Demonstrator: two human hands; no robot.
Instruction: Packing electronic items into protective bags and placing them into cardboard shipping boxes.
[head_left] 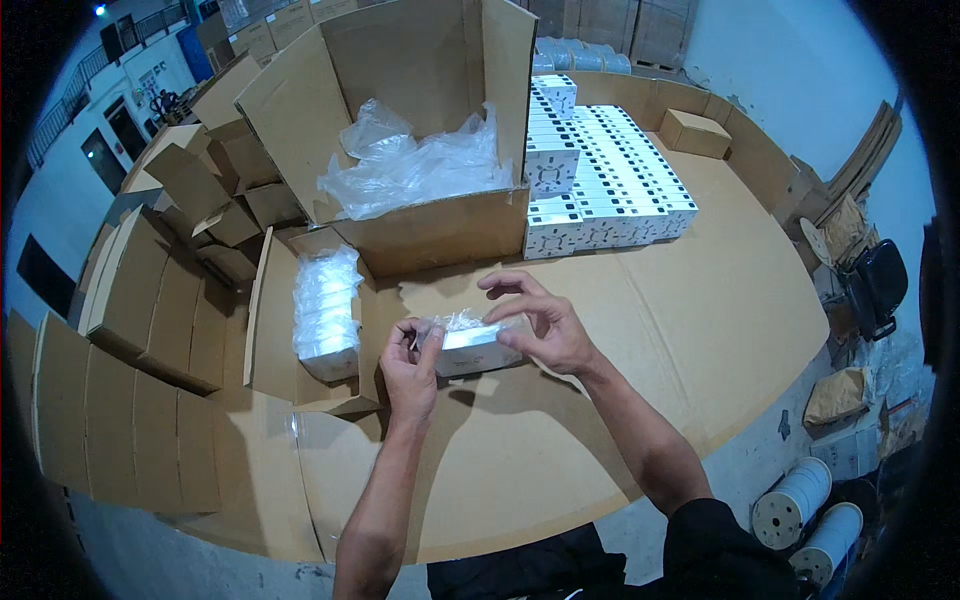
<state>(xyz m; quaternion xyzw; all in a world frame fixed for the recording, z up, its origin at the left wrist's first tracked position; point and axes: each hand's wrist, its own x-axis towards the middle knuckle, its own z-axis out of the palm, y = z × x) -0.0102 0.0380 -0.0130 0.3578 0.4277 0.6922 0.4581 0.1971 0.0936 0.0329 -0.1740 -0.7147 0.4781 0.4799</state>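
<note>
A small white box [475, 358] with crinkled clear plastic [462, 321] over its top is in front of me, just above the cardboard tabletop. My left hand [411, 372] is closed on its left end, thumb along the near side. At the right end, my right hand [560, 335] has its thumb touching or very close to the box; its fingers are apart and curved above the plastic. Left of my hands, an open carton [262, 335] holds a row of plastic-wrapped white boxes [327, 308]. Behind it, a larger open carton [430, 228] contains loose clear plastic bags [430, 160].
Stacked white boxes [625, 180] with dark marks stand at the back right. A small closed carton [695, 134] lies beyond them by the raised cardboard rim. Several brown cartons [130, 430] line the left side. Cable spools [792, 503] lie on the floor at right.
</note>
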